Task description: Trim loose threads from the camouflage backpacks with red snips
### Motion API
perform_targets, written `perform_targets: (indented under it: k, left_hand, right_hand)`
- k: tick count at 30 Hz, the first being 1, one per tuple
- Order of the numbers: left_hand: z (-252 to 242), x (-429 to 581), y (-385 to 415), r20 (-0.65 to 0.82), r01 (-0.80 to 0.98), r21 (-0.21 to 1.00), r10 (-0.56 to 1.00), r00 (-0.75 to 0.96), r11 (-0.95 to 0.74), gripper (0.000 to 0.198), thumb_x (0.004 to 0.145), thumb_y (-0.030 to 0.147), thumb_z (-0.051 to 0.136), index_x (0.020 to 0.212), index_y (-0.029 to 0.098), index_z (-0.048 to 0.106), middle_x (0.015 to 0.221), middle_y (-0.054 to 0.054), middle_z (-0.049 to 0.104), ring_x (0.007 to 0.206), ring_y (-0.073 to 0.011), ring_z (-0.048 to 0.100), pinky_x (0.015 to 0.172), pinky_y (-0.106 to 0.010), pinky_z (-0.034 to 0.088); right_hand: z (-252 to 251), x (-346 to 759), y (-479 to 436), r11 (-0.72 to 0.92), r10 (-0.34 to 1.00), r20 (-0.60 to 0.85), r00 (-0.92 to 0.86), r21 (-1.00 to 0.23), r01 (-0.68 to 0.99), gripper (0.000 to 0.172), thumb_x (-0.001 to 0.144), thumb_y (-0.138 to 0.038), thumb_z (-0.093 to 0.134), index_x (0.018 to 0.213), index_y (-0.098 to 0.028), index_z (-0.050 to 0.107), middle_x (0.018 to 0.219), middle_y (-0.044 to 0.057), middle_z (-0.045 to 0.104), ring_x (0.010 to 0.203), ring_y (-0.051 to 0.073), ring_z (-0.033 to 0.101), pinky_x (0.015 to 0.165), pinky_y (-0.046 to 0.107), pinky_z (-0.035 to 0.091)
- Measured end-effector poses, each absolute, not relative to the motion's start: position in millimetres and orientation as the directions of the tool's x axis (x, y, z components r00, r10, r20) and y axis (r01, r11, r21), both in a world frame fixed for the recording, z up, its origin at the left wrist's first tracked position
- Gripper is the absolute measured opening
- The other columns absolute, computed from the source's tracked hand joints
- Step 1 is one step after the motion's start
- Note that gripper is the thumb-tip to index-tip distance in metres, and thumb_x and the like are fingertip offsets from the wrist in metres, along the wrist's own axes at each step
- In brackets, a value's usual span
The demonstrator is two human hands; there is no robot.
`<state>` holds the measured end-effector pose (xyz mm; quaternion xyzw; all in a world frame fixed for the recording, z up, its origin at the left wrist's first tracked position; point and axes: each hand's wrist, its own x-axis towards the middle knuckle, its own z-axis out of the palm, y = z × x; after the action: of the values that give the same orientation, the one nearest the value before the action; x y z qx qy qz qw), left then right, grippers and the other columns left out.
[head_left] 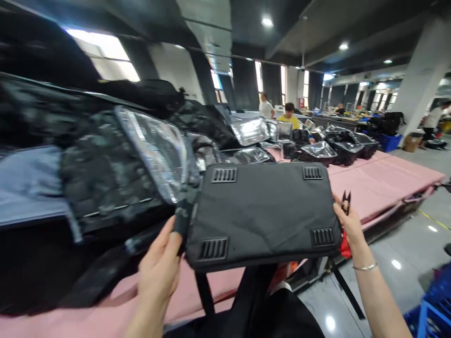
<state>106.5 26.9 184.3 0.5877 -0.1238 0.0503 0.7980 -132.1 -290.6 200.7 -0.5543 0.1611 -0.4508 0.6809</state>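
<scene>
A black fabric bag is held up before me, its flat bottom facing me with a slotted plastic foot at each corner. My left hand is closed on its left side, around a camouflage-patterned part. At the right edge, my right hand grips the bag and also carries small thread snips, blades pointing up. Something red shows just under that hand. Black straps dangle below the bag.
Camouflage bags with silvery lining are heaped on the left. More silver-lined bags stand farther along the pink-covered table. A person in yellow is beyond them. Blue crates sit on the floor at lower right.
</scene>
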Motion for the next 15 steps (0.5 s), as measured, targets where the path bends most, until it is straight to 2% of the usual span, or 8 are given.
perform_targets:
  k: [3, 10, 15]
  left_hand:
    - [183.8, 111.9, 27.4, 0.247, -0.185, 0.895, -0.106, 0.963, 0.406, 0.078, 0.062, 0.050, 0.069, 0.127, 0.014, 0.047, 0.130, -0.007, 0.045, 0.124, -0.0223, 0.037, 0.109, -0.034, 0.023]
    - [177.0, 110.3, 30.4, 0.275, -0.194, 0.868, -0.116, 0.955, 0.457, 0.073, 0.065, 0.048, 0.067, 0.125, 0.009, 0.048, 0.129, -0.011, 0.046, 0.124, -0.0224, 0.038, 0.109, -0.034, 0.024]
    - [171.6, 113.9, 35.5, 0.258, -0.167, 0.852, -0.119, 0.959, 0.497, 0.071, 0.061, 0.047, 0.071, 0.118, 0.008, 0.053, 0.123, -0.013, 0.050, 0.120, -0.0253, 0.042, 0.107, -0.038, 0.027]
  right_hand:
    - [202.3, -134.6, -299.4, -0.035, -0.817, 0.249, 0.521, -0.922, 0.385, 0.064, 0.065, -0.038, 0.074, 0.121, -0.017, 0.054, 0.118, 0.010, 0.054, 0.111, 0.024, 0.050, 0.099, 0.037, 0.038]
    - [205.7, -139.9, -298.6, -0.012, -0.850, 0.192, 0.490, -0.938, 0.347, 0.075, 0.059, -0.039, 0.077, 0.124, -0.013, 0.051, 0.115, 0.013, 0.056, 0.108, 0.027, 0.052, 0.092, 0.036, 0.046]
    - [199.0, -143.8, -305.1, -0.070, -0.863, 0.217, 0.457, -0.946, 0.317, 0.072, 0.059, -0.041, 0.076, 0.123, -0.016, 0.053, 0.117, 0.011, 0.055, 0.107, 0.026, 0.053, 0.089, 0.032, 0.047]
